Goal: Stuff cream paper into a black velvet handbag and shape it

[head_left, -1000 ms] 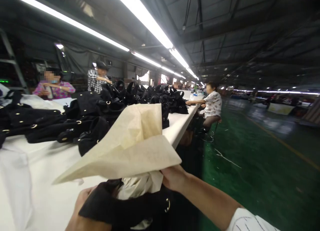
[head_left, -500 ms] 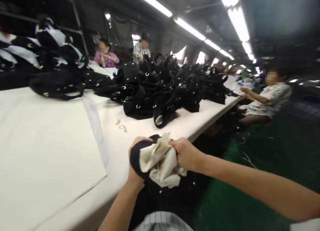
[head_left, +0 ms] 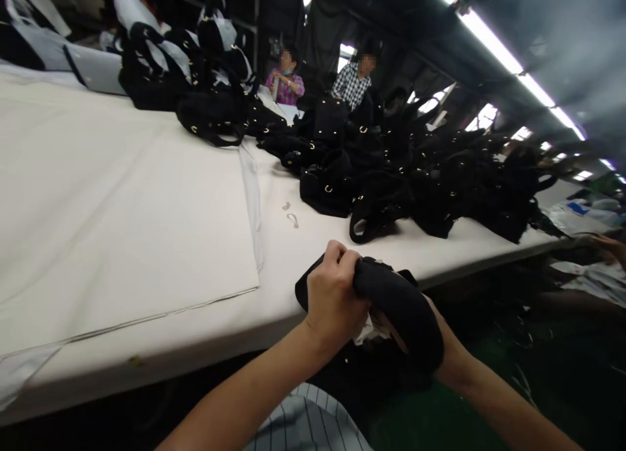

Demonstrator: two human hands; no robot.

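Note:
A black fabric bag (head_left: 401,301) with pale lining (head_left: 372,330) at its opening is held up at the table's front edge, above my lap. My left hand (head_left: 337,298) is closed around its near left edge, knuckles up. On the right, my right hand (head_left: 447,350) grips the bag from behind a thick black band; most of its fingers are hidden by the fabric. Just beyond lies a heap of similar black bags (head_left: 381,197) with gold-coloured rings and studs.
The long table (head_left: 278,262) has a white covering, with large pale sheets (head_left: 147,223) stacked on the left. Two small scraps (head_left: 292,220) lie near the middle. Co-workers stand across the table, one in a checked shirt (head_left: 353,83); another sits at right. The floor (head_left: 415,418) is green.
My right hand has left the bunched pale lining and moved to the bag's right side. My left hand now grips the bag's edge from above. The view has turned left.

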